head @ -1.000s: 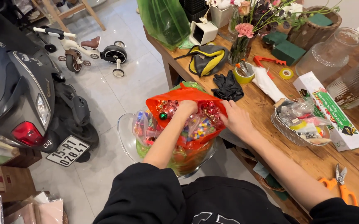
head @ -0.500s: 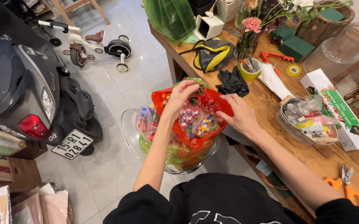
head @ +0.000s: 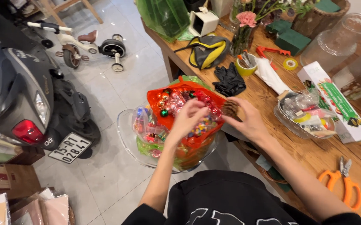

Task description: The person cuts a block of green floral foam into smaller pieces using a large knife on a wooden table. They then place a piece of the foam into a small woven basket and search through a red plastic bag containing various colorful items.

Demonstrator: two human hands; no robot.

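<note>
From the head view, I judge I am sorting through the orange bag [head: 176,104] of small ornaments, which sits in a clear bowl [head: 126,133] just off the table [head: 314,154] edge. My left hand [head: 191,116] is curled down into the bag's open mouth; what it grips I cannot tell. My right hand [head: 249,121] pinches a brown pine cone [head: 230,109] just beside the bag, its long axis pointing toward the bag. Next calls for a steady lift clear of the bag's rim.

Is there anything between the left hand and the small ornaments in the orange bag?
Nothing visible does. The left hand is already over the open orange plastic bag of shiny ornaments. The right hand holds a brown pine cone beside it.
</note>
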